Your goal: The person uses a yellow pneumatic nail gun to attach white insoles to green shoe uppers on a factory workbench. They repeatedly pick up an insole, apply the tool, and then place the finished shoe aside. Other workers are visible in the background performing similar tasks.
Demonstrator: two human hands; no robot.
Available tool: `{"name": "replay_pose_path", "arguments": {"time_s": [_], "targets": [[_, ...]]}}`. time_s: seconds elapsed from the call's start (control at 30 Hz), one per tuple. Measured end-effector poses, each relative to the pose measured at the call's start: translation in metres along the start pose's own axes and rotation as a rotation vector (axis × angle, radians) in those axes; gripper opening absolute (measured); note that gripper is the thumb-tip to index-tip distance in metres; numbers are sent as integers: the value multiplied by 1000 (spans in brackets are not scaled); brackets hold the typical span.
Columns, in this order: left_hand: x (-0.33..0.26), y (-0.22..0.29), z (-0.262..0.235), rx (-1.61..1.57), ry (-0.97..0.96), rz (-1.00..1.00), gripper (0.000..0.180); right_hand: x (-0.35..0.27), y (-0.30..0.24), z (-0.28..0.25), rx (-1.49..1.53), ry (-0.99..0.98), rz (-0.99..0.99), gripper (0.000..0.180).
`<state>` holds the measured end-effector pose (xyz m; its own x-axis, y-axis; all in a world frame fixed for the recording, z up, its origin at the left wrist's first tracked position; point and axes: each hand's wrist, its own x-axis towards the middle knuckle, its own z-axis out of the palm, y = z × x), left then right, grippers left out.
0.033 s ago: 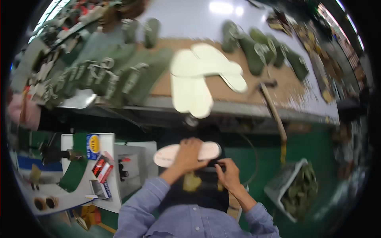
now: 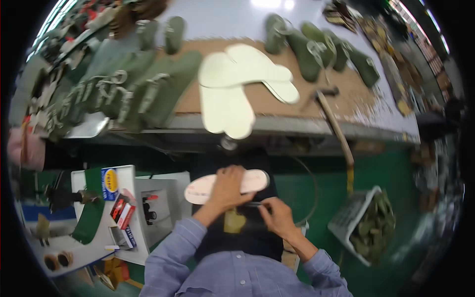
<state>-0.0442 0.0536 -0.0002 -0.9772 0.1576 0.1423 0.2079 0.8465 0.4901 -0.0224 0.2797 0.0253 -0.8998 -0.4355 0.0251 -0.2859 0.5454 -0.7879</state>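
Note:
Over my lap lies a pale, shoe-sole-shaped insole [image 2: 200, 190] with small reddish marks on its left part. My left hand [image 2: 227, 187] is closed over its middle, with the fingers bent across its far edge. My right hand [image 2: 278, 216] is just right of and nearer than the insole. Its thumb and fingers pinch a thin dark tool [image 2: 252, 204] that points left along the insole's near edge. Whether the tool touches the insole I cannot tell. Several cream insoles [image 2: 227, 110] overlap on the table ahead, some jutting past its front edge.
A hammer [image 2: 332, 121] lies across the table's front edge [image 2: 277, 123], its handle hanging over. Green boot-like pieces [image 2: 170, 86] crowd the left; more [image 2: 307, 62] stand right. A bin [image 2: 351, 222] of green scraps is at right, a white side table [image 2: 131, 183] with small boxes at left.
The whole view has shifted slightly, so the table and insoles appear a little farther left and higher. Both hands keep their holds.

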Motion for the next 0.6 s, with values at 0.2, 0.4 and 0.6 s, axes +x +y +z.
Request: {"name": "replay_pose_path", "arguments": {"time_s": [0.2,0.4,0.6], "targets": [[12,14,-2,102,-84,106,81,-47,-7,43,-429,-340,-174,52],[11,9,0,116,-69,119,79,-34,-28,2,-205,-524,16,61],[7,10,1,129,-36,119,80,-73,3,-68,709,-454,597,92]]}}
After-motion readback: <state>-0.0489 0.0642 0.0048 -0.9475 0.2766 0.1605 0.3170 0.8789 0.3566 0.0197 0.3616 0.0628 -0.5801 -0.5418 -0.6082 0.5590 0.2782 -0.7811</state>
